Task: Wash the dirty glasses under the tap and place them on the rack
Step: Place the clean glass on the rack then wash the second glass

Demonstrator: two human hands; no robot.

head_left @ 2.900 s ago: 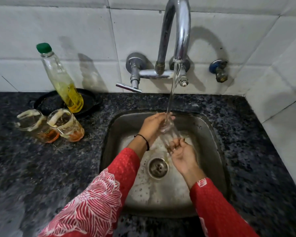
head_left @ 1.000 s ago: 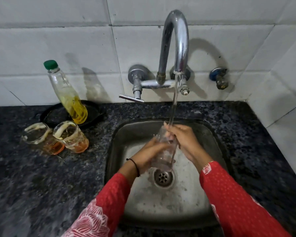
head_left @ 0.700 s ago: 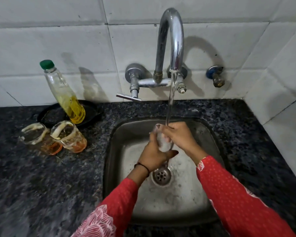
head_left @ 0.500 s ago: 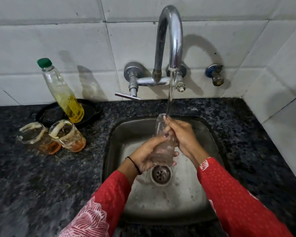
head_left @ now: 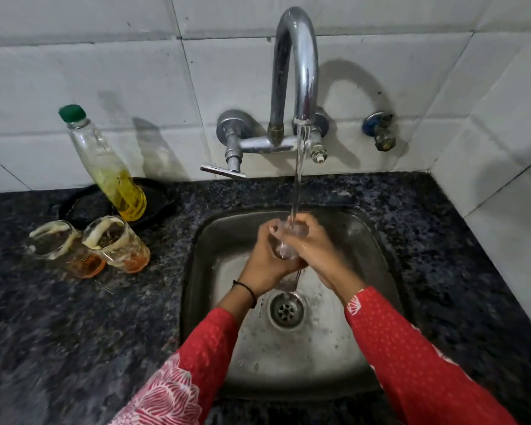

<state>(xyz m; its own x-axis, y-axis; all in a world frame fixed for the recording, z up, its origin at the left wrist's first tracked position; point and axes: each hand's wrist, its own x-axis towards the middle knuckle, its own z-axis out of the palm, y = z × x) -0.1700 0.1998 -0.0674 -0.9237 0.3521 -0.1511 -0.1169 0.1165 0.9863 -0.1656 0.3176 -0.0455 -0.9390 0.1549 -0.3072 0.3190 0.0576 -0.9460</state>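
Note:
A clear glass (head_left: 286, 244) stands upright over the steel sink (head_left: 377, 259), its mouth under the running stream from the chrome tap (head_left: 295, 72). My left hand (head_left: 265, 260) wraps its left side and base. My right hand (head_left: 314, 245) clasps its right side, so most of the glass is hidden. Two dirty glasses, one (head_left: 63, 250) at the far left and one (head_left: 118, 245) beside it, stand on the dark counter left of the sink, smeared white with orange residue. No rack is in view.
A green-capped bottle of yellow liquid (head_left: 108, 167) leans on a black dish (head_left: 160, 197) behind the dirty glasses. The tap lever (head_left: 223, 171) juts out over the sink's back edge. White tiled walls close the back and right. The drain (head_left: 286, 309) lies below my hands.
Both hands have closed more tightly round the glass, turning and shifting it under the stream. The dirty glasses and bottle have not moved.

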